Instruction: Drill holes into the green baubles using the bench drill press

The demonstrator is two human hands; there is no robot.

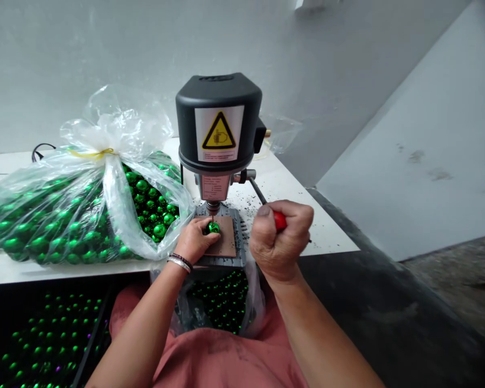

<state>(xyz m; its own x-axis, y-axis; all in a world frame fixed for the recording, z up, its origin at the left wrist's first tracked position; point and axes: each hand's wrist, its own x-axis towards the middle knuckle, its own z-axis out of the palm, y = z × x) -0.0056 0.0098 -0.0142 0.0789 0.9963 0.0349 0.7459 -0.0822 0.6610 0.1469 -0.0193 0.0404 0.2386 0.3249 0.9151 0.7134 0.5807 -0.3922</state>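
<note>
A small drill press [218, 118] with a dark head and a yellow warning label stands on the white table. Under its bit, a shiny green ball [213, 228] rests on a brown board [226, 237] fixed on the press base. My left hand [196, 237] pinches the ball between thumb and fingers, close to the bit. The bit's tip meets the top of the ball, though whether it has entered cannot be made out. My right hand [283, 231] is wrapped round the red knob of the feed lever [258, 191], right of the press.
A clear plastic bag [117, 210] of green balls, tied with yellow, lies torn open left of the press. More green balls fill a bag [253, 296] at my lap and a dark container [81, 372] below left. Dark shavings litter the white table [327, 237].
</note>
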